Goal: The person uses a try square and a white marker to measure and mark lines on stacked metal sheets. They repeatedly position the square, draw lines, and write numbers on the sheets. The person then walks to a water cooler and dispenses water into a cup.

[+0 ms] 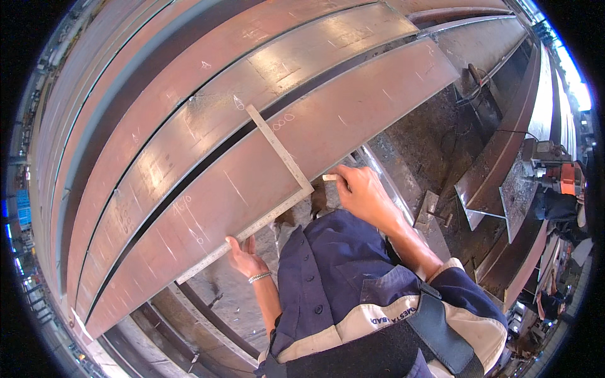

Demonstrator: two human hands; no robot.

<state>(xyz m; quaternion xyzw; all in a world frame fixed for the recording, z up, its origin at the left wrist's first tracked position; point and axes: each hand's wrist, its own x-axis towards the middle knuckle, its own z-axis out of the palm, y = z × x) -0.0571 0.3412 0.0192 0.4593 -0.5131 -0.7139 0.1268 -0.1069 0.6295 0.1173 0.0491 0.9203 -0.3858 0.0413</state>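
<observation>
A metal framing square (277,148) lies on a reddish-brown steel beam (372,94). One arm crosses the beam's face, and the other runs along its near edge. My left hand (247,257) grips the edge-side arm, thumb on top and the other fingers partly hidden below. Just right of the square's corner, my right hand (362,196) pinches a short pale chalk stick (329,177) beside the beam's near edge. White chalk lines and handwritten marks cover the beam's face.
More long steel beams (208,94) lie side by side beyond this one. At the right stand flanged beams (488,189) and an orange-and-grey machine (561,176). A clamp-like tool (476,82) sits at the far right. Steel members (208,315) lie below on the left.
</observation>
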